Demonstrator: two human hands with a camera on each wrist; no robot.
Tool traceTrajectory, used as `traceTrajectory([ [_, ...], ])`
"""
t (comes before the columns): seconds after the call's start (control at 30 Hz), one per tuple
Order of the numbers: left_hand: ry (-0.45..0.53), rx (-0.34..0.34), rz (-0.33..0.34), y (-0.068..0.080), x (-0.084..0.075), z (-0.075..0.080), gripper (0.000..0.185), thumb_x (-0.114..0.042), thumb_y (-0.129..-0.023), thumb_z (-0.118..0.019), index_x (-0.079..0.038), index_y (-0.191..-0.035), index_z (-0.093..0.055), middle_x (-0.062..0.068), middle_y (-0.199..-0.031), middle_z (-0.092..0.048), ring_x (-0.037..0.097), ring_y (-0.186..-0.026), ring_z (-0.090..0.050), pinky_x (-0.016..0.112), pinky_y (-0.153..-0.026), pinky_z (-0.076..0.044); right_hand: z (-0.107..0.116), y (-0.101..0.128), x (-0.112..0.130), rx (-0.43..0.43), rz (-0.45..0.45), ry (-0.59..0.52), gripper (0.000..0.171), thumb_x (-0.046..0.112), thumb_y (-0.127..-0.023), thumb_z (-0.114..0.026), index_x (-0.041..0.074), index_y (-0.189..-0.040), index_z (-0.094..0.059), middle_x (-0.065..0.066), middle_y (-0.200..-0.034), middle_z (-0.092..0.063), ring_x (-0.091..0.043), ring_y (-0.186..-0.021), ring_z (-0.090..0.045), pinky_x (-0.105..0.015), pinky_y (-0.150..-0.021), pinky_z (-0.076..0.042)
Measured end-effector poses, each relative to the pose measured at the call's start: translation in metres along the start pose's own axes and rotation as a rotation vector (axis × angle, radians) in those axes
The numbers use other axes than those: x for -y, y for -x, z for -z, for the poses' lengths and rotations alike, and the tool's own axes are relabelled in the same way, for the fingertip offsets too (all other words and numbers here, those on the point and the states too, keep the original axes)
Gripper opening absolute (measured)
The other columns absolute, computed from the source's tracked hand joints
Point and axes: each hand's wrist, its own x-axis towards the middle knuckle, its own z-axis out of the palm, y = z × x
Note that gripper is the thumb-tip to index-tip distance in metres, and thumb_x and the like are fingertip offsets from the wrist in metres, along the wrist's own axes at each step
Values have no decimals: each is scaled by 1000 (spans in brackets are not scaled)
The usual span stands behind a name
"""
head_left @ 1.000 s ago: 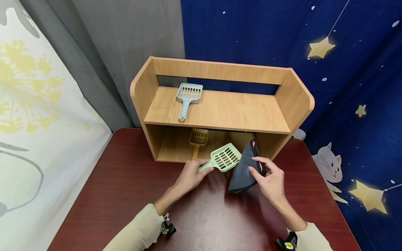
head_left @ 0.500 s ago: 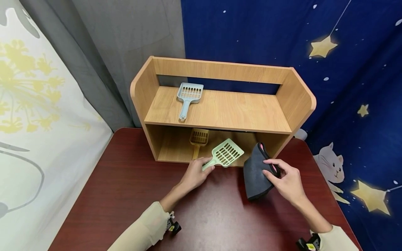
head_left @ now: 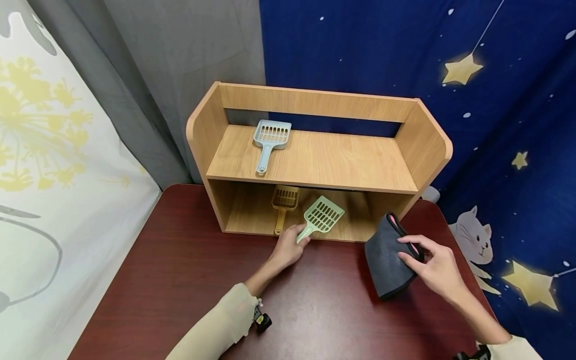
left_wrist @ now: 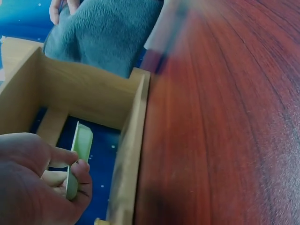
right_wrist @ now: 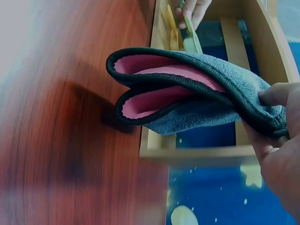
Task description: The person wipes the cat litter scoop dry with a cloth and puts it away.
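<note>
My left hand [head_left: 288, 246] grips the handle of a pale green slotted scoop [head_left: 322, 217], whose head reaches into the lower bay of the wooden shelf unit [head_left: 315, 160]. The left wrist view shows my left hand [left_wrist: 44, 180] curled round the green scoop [left_wrist: 78, 154] at the shelf's opening. My right hand [head_left: 434, 265] holds a folded grey cloth [head_left: 388, 255] with pink lining above the table, right of the shelf. In the right wrist view the grey cloth [right_wrist: 197, 93] hangs from my right hand [right_wrist: 276, 136].
A yellow scoop [head_left: 283, 201] lies in the lower bay beside the green one. A pale blue scoop [head_left: 268, 140] lies on the upper shelf at the left. The dark red table [head_left: 180, 280] ends near a blue starry curtain [head_left: 495, 100] on the right.
My left hand has carried the green scoop forward into the lower bay. My right hand has moved the grey cloth rightward, away from the scoop.
</note>
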Motion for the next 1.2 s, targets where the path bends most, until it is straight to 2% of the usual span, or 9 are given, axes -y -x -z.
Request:
traceTrajectory([
  [0.3, 17, -29, 31, -11, 8, -15, 46, -1, -98, -70, 12, -141, -59, 27, -128, -69, 34, -103, -67, 50, -92, -56, 23, 8, -21, 21, -30, 47, 45, -12, -74, -90, 14, -109, -79, 1, -93, -72, 0, -66, -63, -13, -58, -50],
  [0.43, 17, -31, 56, -18, 12, -20, 45, -2, -99, -70, 10, -141, -60, 25, -122, -71, 29, -97, -65, 48, -88, -55, 30, 12, -31, 19, -56, 91, 44, -10, -75, -90, 15, -110, -79, 8, -96, -71, 2, -67, -63, -13, -59, -50],
  [0.57, 22, -27, 74, -25, 14, -24, 42, -5, -100, -69, 7, -140, -63, 20, -109, -74, 23, -86, -62, 43, -81, -56, 36, 14, -40, 1, -62, 121, 44, -10, -74, -90, 15, -110, -79, 13, -95, -69, 2, -64, -62, -13, -56, -49],
  [0.7, 24, -35, 87, -31, 14, -28, 42, -8, -101, -69, 8, -139, -63, 18, -101, -74, 22, -82, -61, 42, -78, -55, 37, 15, -47, -14, -51, 141, 45, -10, -74, -90, 15, -109, -79, 9, -92, -70, 2, -61, -58, -13, -55, -46],
  [0.83, 5, -38, 97, -37, 17, -32, 32, -12, -102, -69, 5, -129, -69, 13, -91, -71, 22, -80, -59, 43, -75, -52, 34, 17, -51, -9, -55, 153, 45, -11, -73, -90, 15, -109, -79, 0, -93, -72, 4, -65, -60, -12, -57, -48],
  [0.93, 4, -62, 80, -45, 31, -44, 21, -16, -101, -69, -1, -115, -71, 6, -79, -63, 21, -73, -55, 43, -69, -48, 30, 19, -53, 1, -61, 153, 46, -12, -72, -90, 15, -108, -79, -7, -95, -74, 5, -68, -62, -11, -59, -49],
  [1.03, 10, -94, 74, -53, 46, -54, 16, -18, -99, -70, -5, -108, -70, 3, -76, -60, 22, -72, -56, 44, -68, -46, 26, 20, -53, 5, -53, 133, 46, -13, -72, -89, 14, -108, -79, -13, -95, -75, 6, -69, -63, -11, -59, -50],
  [1.1, 0, -91, 82, -54, 44, -53, 14, -18, -98, -70, -5, -105, -69, 5, -78, -63, 25, -75, -59, 47, -70, -47, 24, 19, -52, 3, -42, 119, 45, -13, -72, -90, 13, -108, -79, -15, -95, -75, 6, -68, -63, -11, -58, -49],
  [1.2, -18, -61, 108, -52, 29, -46, 10, -15, -98, -70, -6, -102, -68, 9, -83, -67, 28, -81, -64, 49, -76, -49, 21, 18, -50, 3, -23, 100, 45, -13, -72, -90, 13, -108, -79, -17, -94, -75, 7, -67, -63, -11, -58, -49],
])
